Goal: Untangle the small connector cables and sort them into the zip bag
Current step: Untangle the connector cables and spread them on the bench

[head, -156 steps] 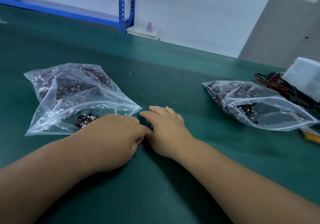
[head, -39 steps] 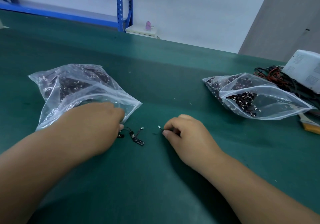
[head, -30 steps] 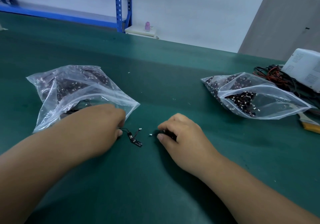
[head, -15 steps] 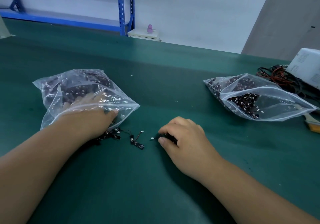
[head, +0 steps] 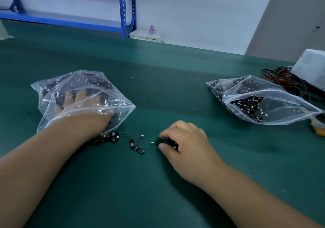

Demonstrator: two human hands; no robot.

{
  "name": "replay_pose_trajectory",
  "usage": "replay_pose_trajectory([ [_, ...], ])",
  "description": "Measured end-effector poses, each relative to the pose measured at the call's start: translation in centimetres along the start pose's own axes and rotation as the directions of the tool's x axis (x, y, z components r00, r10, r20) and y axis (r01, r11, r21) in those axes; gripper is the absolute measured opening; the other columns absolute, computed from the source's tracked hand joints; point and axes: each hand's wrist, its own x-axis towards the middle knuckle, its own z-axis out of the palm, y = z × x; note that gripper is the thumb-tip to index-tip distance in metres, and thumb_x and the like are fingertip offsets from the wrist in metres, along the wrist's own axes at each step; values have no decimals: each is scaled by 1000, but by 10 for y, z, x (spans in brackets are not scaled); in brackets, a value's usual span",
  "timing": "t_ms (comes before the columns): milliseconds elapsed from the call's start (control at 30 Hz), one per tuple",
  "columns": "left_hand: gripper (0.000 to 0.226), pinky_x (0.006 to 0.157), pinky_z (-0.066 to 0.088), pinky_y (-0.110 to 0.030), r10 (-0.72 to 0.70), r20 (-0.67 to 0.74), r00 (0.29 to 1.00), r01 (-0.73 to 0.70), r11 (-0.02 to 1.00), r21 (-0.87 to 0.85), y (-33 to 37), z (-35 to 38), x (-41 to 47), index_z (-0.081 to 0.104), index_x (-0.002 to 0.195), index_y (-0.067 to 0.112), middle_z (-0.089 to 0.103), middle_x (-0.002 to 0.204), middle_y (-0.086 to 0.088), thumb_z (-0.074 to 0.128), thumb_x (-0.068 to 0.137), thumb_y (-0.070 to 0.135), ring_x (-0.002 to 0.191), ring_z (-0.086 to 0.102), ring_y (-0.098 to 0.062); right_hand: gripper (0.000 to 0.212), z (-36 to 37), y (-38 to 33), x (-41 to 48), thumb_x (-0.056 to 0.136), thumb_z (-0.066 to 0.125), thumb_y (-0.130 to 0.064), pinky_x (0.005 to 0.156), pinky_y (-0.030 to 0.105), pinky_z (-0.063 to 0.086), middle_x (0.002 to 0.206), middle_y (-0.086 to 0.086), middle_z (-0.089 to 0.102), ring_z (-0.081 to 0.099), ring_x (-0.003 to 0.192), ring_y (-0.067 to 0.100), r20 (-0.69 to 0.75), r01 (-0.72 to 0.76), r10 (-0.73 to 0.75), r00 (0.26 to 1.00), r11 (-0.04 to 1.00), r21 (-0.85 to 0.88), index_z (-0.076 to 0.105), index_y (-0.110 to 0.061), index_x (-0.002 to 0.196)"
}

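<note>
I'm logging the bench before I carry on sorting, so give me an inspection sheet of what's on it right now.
Surface: green mat, a few white specks.
Job's things: left bag, open, part full; right bag, open, part full; loose cables on the mat between the hands.
Clutter: white box and a yellowish object at the right edge.
Grippers: left hand reaches inside the left bag, fingers straight; right hand pinches a short cable on the mat.
Cables: red and black wire tangle beside the white box.
Surroundings: blue rack, pink bottle, white wall.
</note>
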Motion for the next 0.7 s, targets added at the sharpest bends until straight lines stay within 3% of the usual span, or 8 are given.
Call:
replay_pose_trajectory([
  [100, 45, 108, 38, -39, 70, -16, 997, -70, 997, 32, -4, -1, 1, 55, 131, 33, 50, 140, -4, 26, 101, 50, 124, 47, -26, 17, 0, 0, 0, 95, 57, -44, 96, 37, 37, 101, -18, 51, 45, 98, 12, 2, -2, 2, 1000, 1000, 2, 65, -36, 108],
  [300, 63, 92, 46, -38, 118, -24, 993, -118, 993, 16, 9, 8, -15, 63, 112, 28, 65, 117, -3, 14, 94, 63, 108, 59, -26, 19, 0, 0, 1, 94, 56, -46, 95, 36, 37, 102, -18, 50, 45, 98, 12, 2, 2, -2, 1000, 1000, -15, 64, -36, 108],
  [400, 55, 91, 48, -42, 225, -66, 972, -229, 973, -43, 12, 10, -25, 56, 85, 29, 57, 92, 7, 20, 81, 70, 99, 54, -22, 18, 0, 0, 1, 94, 56, -46, 94, 37, 38, 101, -18, 50, 45, 98, 12, 4, 10, -10, 1000, 1000, -19, 64, -37, 108],
  [567, 35, 86, 48, -40, 287, -153, 946, -265, 953, 147, 20, 23, -42, 38, 92, 33, 44, 97, 8, 29, 86, 66, 99, 48, -18, 18, 1, 1, 1, 94, 56, -47, 94, 37, 38, 100, -17, 49, 45, 97, 12, 4, 15, -15, 1000, 1000, -24, 63, -38, 107],
  [700, 29, 72, 45, -32, 372, -190, 909, -356, 927, 115, 24, 22, -40, 36, 85, 32, 43, 84, 13, 40, 92, 60, 79, 48, -11, 19, 1, 1, 2, 93, 57, -47, 93, 37, 38, 100, -17, 49, 45, 97, 12, 0, 18, -18, 1000, 999, -29, 64, -37, 108],
])
